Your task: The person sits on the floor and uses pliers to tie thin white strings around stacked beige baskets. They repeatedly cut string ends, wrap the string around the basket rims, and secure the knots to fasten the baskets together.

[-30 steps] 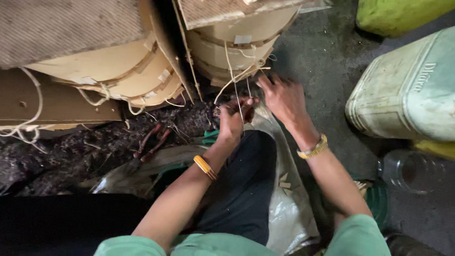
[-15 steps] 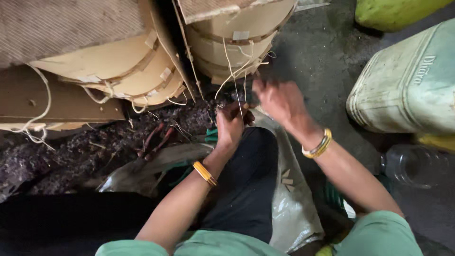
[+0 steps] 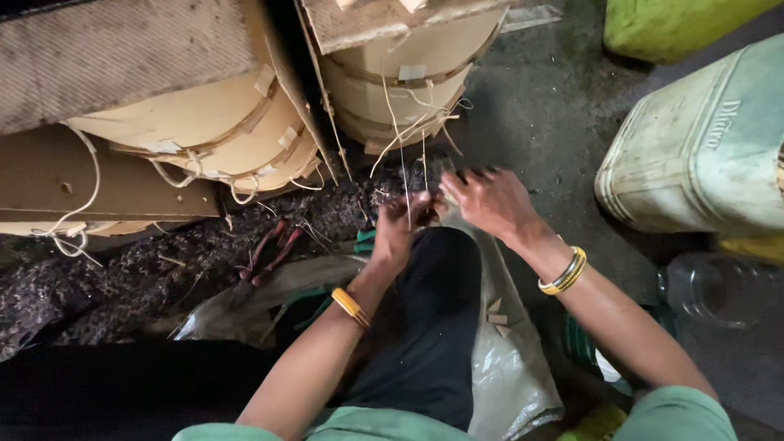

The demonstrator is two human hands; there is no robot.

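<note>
The left hand [image 3: 400,229] is pinching thin pale strings [image 3: 404,131] trailing from a tan roll [image 3: 408,73]; the right hand [image 3: 490,200], fingers spread, is hovering beside them. Tugging could be snapping or tangling them.

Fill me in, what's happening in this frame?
A person seated on the floor works with both bare hands close together in front of their lap. The left hand pinches thin pale strings that hang from a tied stack of tan curved pieces; the right hand sits spread beside it, fingers near the same strands. A red-handled tool lies untouched on the dark debris, and a pale plastic sack lies beside the lap.
</note>
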